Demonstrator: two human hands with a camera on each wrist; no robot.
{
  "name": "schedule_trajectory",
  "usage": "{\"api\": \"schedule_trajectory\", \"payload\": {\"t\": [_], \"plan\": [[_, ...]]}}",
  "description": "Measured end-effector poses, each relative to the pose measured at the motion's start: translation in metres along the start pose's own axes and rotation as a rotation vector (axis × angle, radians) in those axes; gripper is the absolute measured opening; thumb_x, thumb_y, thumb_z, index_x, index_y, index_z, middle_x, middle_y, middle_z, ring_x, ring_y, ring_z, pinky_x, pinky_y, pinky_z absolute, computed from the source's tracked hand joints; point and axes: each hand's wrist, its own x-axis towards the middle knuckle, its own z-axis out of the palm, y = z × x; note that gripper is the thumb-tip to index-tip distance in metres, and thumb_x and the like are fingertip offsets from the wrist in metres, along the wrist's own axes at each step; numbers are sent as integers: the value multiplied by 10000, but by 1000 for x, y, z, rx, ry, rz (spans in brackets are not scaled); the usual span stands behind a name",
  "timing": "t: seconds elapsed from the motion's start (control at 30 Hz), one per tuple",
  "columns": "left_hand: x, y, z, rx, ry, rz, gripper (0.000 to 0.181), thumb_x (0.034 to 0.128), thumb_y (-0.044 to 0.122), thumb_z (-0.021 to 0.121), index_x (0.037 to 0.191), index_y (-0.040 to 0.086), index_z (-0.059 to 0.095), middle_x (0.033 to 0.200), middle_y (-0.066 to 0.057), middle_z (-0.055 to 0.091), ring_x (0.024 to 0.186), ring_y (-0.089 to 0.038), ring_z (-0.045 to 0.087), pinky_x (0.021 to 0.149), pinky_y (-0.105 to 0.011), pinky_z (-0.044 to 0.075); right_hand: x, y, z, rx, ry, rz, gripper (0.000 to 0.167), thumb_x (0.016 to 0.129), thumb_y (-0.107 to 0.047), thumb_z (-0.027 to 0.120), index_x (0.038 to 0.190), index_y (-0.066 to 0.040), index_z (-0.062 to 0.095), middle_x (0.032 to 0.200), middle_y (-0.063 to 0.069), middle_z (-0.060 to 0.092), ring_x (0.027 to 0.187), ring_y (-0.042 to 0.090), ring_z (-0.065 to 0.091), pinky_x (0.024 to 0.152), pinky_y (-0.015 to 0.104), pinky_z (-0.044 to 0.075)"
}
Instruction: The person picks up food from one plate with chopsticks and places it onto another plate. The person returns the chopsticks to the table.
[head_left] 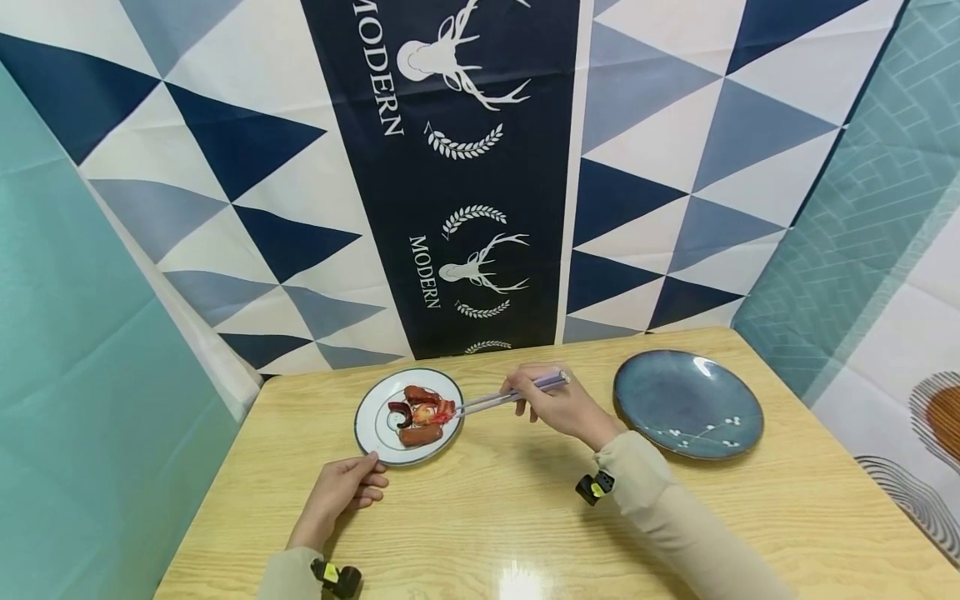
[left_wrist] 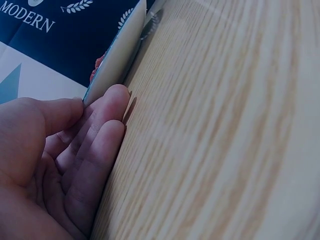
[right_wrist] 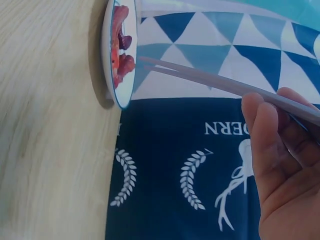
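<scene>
A white plate with a dark blue rim (head_left: 367, 425) holds several pieces of food: a brown sausage (head_left: 422, 435), a dark curved piece (head_left: 403, 414) and reddish-orange pieces (head_left: 442, 410). At its near left edge my left hand (head_left: 341, 496) pinches the rim, thumb on top and fingers below, as the left wrist view shows. My right hand (head_left: 558, 408) grips a pair of light purple chopsticks (head_left: 487, 402) that point left over the plate. In the right wrist view the chopstick tips (right_wrist: 145, 62) hover slightly apart from the food, holding nothing.
On the right side of the wooden table (head_left: 480, 517) sits a larger blue plate (head_left: 682, 400) with a white blossom pattern. Patterned cloth (head_left: 487, 192) hangs behind the table's far edge.
</scene>
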Motion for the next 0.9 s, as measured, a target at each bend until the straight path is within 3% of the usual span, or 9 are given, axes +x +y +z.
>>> {"api": "schedule_trajectory", "payload": {"t": [0.13,0.37,0.57,0.9], "plan": [[0,0,-1,-3,0,-5,413,1040,385,616,1050,-4,757,811,-46,762,649,-119,717,582,-265,599,-6,-5,-8,-53,3,-51,313,1083,-131,526,890,-109,772,687,26,689,531,149,608,455,285,528],[-1,1,0,14,1,-8,411,1041,386,614,1053,0,755,819,-39,764,661,-117,722,595,-260,601,-18,-7,-23,-111,2,-123,254,1053,-65,560,926,-106,776,711,14,692,605,19,594,485,253,526],[-2,2,-1,15,3,7,398,1040,377,617,1044,5,758,816,-37,764,661,-121,724,597,-260,602,-28,-9,-34,-201,18,-214,213,1019,-34,608,906,-117,768,700,-47,686,630,16,592,524,218,482],[0,1,-2,14,2,1,405,1035,389,623,1039,6,753,813,-36,761,657,-125,722,594,-272,605,-44,-16,-50,-193,4,-278,241,975,48,634,923,-154,757,717,-89,665,625,-19,553,509,188,465]]}}
